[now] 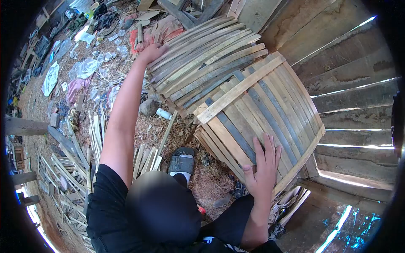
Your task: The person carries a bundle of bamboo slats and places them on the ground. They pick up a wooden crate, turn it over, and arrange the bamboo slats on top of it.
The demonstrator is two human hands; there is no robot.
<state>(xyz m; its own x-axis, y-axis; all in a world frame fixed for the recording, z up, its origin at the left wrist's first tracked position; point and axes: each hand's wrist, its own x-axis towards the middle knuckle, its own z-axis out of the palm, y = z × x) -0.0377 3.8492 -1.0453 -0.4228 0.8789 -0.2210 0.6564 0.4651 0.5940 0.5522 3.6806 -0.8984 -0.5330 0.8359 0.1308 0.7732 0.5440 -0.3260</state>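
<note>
My left hand (153, 53) reaches far forward and rests at the left edge of a stack of slatted wooden panels (211, 52); its fingers lie over the slat ends. Nearer to me, on the right, a slatted wooden panel (263, 107) with a cross batten (242, 89) lies tilted on top of a pile. Its slats are pale, with a few dark grey ones among them. My right hand (262, 166) lies on this panel close to its near edge, fingers stretched out and thumb apart.
Loose wooden strips (69, 168) lie heaped at the left. A white bottle (164, 114) and a stone (148, 107) are on the littered ground near my sandalled foot (182, 162). A gapped plank wall (354, 97) stands close on the right. Plastic scraps (82, 69) cover the far ground.
</note>
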